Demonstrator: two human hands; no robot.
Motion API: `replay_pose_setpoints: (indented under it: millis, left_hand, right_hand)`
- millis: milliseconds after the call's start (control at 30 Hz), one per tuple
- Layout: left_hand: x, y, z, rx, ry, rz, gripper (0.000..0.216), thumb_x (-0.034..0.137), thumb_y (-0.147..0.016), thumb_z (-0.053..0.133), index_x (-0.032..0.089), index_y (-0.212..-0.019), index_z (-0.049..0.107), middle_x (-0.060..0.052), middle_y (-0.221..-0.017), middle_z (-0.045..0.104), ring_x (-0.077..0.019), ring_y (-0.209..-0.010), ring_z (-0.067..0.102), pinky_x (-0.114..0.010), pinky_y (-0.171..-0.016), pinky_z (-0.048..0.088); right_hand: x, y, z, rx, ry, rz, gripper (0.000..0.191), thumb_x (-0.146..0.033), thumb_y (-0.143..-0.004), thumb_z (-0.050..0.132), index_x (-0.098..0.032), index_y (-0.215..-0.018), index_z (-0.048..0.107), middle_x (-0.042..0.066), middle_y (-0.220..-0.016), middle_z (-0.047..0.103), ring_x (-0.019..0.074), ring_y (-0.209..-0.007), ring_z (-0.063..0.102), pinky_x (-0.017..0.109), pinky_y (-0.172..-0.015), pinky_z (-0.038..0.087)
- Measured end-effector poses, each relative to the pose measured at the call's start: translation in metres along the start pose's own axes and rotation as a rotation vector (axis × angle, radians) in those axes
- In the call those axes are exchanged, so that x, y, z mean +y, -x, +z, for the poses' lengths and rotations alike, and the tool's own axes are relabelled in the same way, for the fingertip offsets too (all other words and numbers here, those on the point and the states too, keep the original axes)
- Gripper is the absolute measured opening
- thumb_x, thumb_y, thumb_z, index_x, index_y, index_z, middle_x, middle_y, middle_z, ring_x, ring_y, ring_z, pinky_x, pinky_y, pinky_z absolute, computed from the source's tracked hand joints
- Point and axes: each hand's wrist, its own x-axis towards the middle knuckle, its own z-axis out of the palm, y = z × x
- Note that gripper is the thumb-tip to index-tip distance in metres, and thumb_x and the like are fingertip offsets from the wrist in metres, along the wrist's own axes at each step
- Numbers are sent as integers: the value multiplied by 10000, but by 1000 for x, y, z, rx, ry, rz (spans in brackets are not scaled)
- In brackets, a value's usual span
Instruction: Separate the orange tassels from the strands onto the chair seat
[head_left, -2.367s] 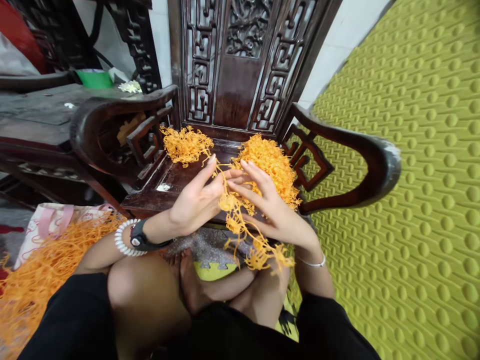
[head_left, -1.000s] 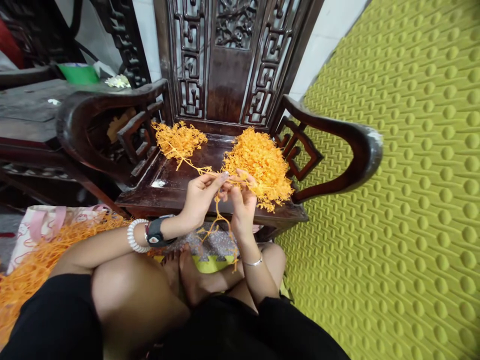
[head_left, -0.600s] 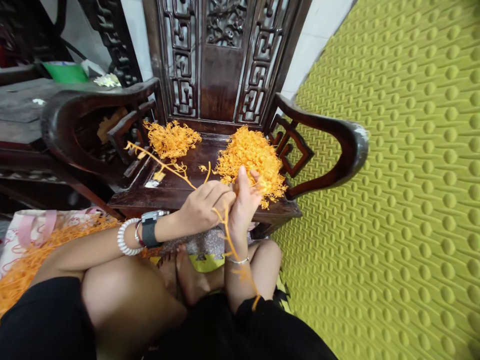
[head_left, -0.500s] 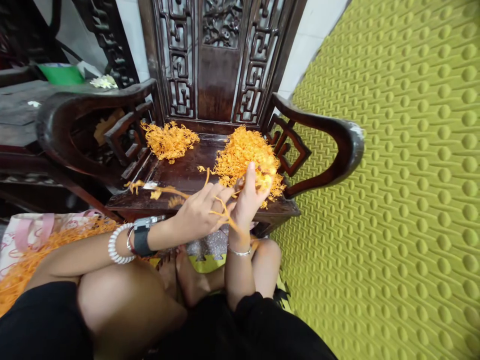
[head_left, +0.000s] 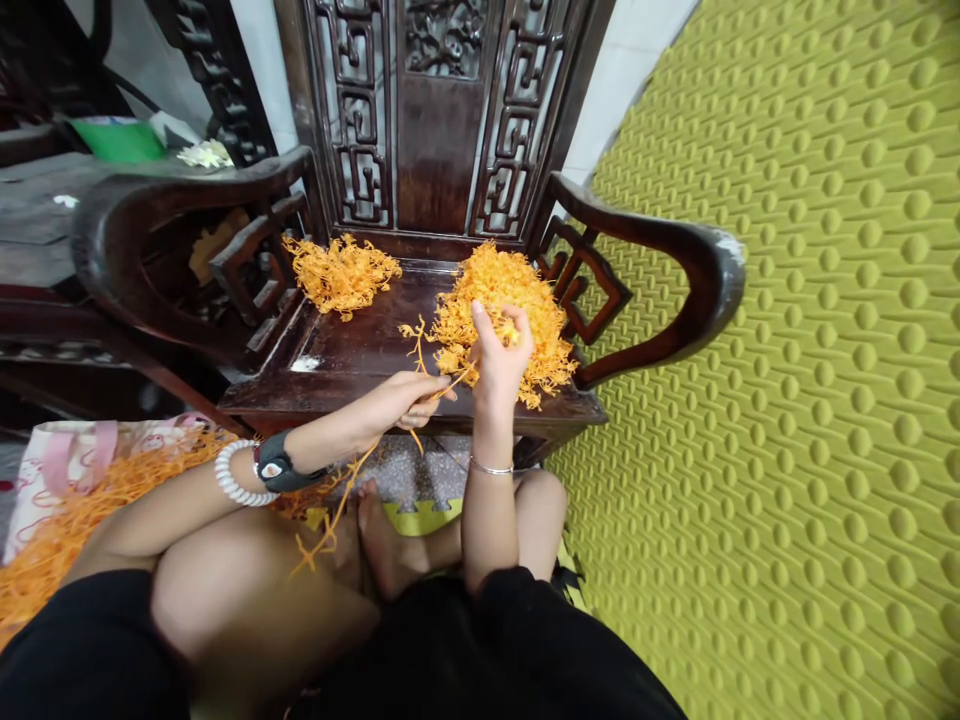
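Note:
A carved dark wooden chair [head_left: 360, 350] stands in front of me with two heaps of orange strands on its seat. The smaller heap [head_left: 341, 273] lies at the back left, the larger heap [head_left: 510, 310] at the right. My left hand [head_left: 401, 398] is closed in a pinch on a long orange strand [head_left: 337, 510] that hangs down over my knee. My right hand [head_left: 499, 355] is raised at the near edge of the larger heap, fingers closed on a small orange tuft.
A big pile of orange strands [head_left: 67, 520] lies on the floor at my left beside a pink-handled bag [head_left: 75, 450]. A green bumpy mat [head_left: 787, 400] covers the floor at right. A dark table [head_left: 45, 215] with a green bowl [head_left: 116, 140] stands left.
My right hand has gone forward onto the larger heap with a tuft. My left hand has dropped lower, and its strand now hangs down instead of sticking out to the left.

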Motion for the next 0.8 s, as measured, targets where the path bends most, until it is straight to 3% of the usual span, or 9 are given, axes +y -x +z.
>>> replay_pose_setpoints:
  millis: [67,133,267,400,467,567,633,733,800]
  left_hand:
    - [-2,0,0,5,0,1,296,427,-823,478,153,-714,503,94,-453,259,-34,-362,181,-171,-380,125]
    - [-5,0,1,29,-18,19,289,422,-843,467,157,-732,497,91,-460,270,-40,-371,192,-171,-388,146]
    - [-7,3,6,187,-227,176,198,354,-868,499,164,-816,519,51,-543,398,-68,-460,329,-184,-478,248]
    - [4,9,7,416,-837,356,195,257,-903,421,145,-945,576,11,-592,459,-111,-491,377,-242,-547,271]
    - [12,10,3,505,-935,368,243,237,-907,389,118,-987,585,2,-595,468,-119,-480,371,-255,-545,266]
    - [20,6,-10,568,-838,441,265,218,-907,375,116,-986,607,1,-600,480,-118,-505,403,-249,-561,282]
    - [22,0,-20,503,-656,463,287,257,-912,377,132,-908,635,20,-544,430,-108,-483,378,-238,-542,280]
    - [21,-8,-31,336,-323,376,362,363,-913,372,147,-849,656,56,-468,314,-92,-410,269,-220,-468,239]
    - [22,-5,-36,240,-251,298,391,417,-901,385,155,-852,670,45,-478,362,-92,-419,316,-207,-469,276]
  right_hand:
    - [3,-6,-3,-47,-101,168,411,-531,-658,713,-217,-750,465,-28,-667,526,57,-399,339,219,-356,269]
    - [9,-11,-3,17,-168,230,465,-601,-685,659,-219,-647,397,-46,-576,441,48,-361,254,226,-334,181]
    - [23,-27,4,174,-177,316,530,-691,-803,421,-232,-569,293,-72,-455,307,64,-340,265,218,-328,193]
    - [24,-57,20,83,-100,291,490,-556,-875,428,-219,-540,306,-90,-415,297,57,-339,266,203,-369,241]
    - [19,-75,32,36,-12,195,509,-496,-902,425,-209,-495,316,-84,-399,291,56,-356,295,201,-413,277]
    - [12,-101,52,40,135,20,569,-477,-928,373,-194,-436,336,-65,-398,307,56,-390,353,202,-481,322]
    - [7,-114,63,41,200,-68,596,-491,-934,336,-181,-425,367,-55,-414,331,53,-410,387,199,-504,335]
    - [-4,-122,72,-138,211,-53,584,-517,-896,425,-165,-431,397,-62,-409,327,44,-411,404,184,-481,333]
    - [-19,-119,71,-302,177,-20,573,-527,-854,508,-161,-429,392,-75,-385,298,30,-394,392,173,-446,315]
